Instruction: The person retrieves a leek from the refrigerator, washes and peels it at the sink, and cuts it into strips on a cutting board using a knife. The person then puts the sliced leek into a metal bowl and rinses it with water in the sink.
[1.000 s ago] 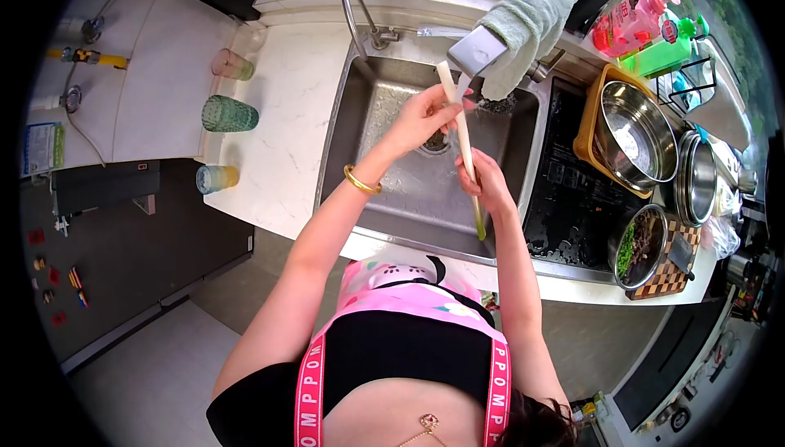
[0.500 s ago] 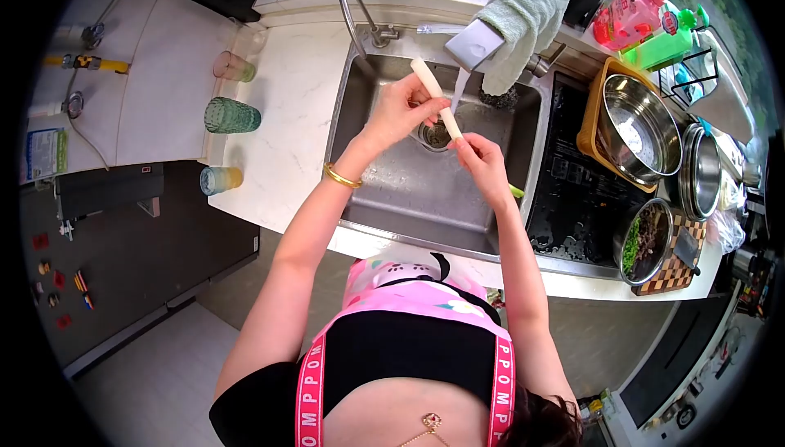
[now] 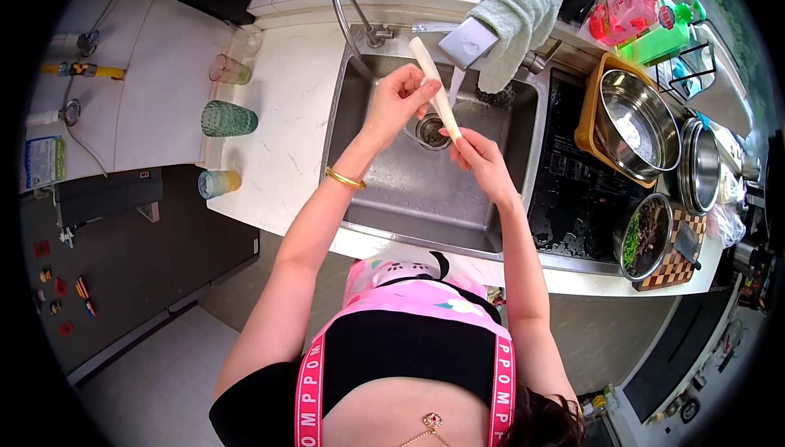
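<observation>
Over the sink (image 3: pixel 425 210), a long, smooth white vegetable stalk (image 3: pixel 430 69) slants from upper left to lower right. My left hand (image 3: pixel 398 105) is closed at the stalk's middle, with thumb and fingertips pinched against its side. The lower end sits in my right hand (image 3: pixel 481 161), between thumb and fingers. Just behind the stalk, a thin stream of water (image 3: pixel 456 85) falls from the flat grey faucet head (image 3: pixel 468 44). Below my hands is the round drain (image 3: pixel 432 131). The exact kind of stalk is unclear.
A green towel (image 3: pixel 523 17) drapes over the faucet. Right of the sink are a wet black surface (image 3: pixel 572 193), a metal bowl in a yellow basket (image 3: pixel 590 112), and a bowl of chopped food (image 3: pixel 643 238) on a checkered board. Several glasses, including a green glass (image 3: pixel 229 119), stand left.
The stalk's upper end has risen and more of it shows. My left fingers have shifted slightly up and left along it. My right hand keeps hold of the lower end.
</observation>
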Available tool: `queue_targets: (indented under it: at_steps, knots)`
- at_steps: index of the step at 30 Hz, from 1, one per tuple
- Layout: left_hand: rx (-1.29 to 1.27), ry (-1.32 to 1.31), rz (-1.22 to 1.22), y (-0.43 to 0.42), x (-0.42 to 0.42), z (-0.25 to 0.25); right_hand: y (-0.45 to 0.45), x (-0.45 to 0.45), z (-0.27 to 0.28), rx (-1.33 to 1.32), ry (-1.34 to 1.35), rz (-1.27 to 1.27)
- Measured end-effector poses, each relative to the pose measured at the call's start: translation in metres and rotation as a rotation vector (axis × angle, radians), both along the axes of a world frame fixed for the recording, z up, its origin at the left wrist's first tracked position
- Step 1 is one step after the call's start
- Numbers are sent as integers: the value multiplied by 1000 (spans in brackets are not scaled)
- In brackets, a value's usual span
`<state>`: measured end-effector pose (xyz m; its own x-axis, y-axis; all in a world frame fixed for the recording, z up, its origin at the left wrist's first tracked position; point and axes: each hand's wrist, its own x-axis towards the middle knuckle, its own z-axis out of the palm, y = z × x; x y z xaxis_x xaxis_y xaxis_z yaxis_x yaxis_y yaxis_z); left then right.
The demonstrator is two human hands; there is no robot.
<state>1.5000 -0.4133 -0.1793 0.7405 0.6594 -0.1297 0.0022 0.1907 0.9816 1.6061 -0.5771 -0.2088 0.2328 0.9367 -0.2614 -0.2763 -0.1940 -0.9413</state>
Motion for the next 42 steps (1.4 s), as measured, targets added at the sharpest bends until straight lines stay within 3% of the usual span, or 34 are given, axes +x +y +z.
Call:
queue_targets:
  at_steps: [2, 8, 10, 15, 17, 19, 21, 22, 25, 26, 27, 29, 30, 31, 33, 37, 39, 42]
  knots:
    - [6, 28, 0, -2, 0, 5, 0, 1, -8, -25, -117, -38]
    - [-98, -61, -148, -9, -12, 9, 2, 1, -26, -26, -139, -125]
    - [-608, -361, -136, -8, -20, 5, 2, 1, -29, -42, -194, -166]
    - [-732, -437, 91, 10, -35, 12, 3, 4, -47, -67, -296, -223]
    - [-1243, -802, -102, 26, -43, 12, 2, 6, -54, -106, -353, -311]
    - [-1124, -774, 3, 31, -45, 15, -2, 11, -54, -144, -350, -301]
    - [-384, -254, 124, 30, -44, 15, -4, 11, -55, -183, -346, -289]
    - [-383, -255, 126, 27, -43, 9, -4, 10, -56, -162, -319, -303]
    - [513, 532, -22, 10, -32, -19, -5, 7, -53, -133, -271, -255]
    - [599, 629, -70, 3, -29, -17, -6, 7, -50, -124, -249, -197]
    - [599, 628, -68, 1, -24, -17, -7, 7, -47, -123, -251, -196]
    - [430, 309, -159, 0, -14, -16, -9, 8, -38, -106, -67, -34]
    - [95, 204, -207, -1, -8, -5, -9, 8, -28, -127, -83, 16]
    - [93, 203, -206, -1, -6, -6, -11, 8, -27, -129, -84, 17]
    - [-197, 55, -217, 4, -2, -6, -14, 9, -27, -71, -10, 64]
    - [-204, 12, -220, 7, 1, -11, -14, 9, -24, -91, 8, 146]
    - [-39, 84, -236, 1, 0, -7, -8, 3, -26, 52, 50, 42]
    - [-24, 115, -184, -11, 1, 3, 3, -1, -29, 86, -14, -89]
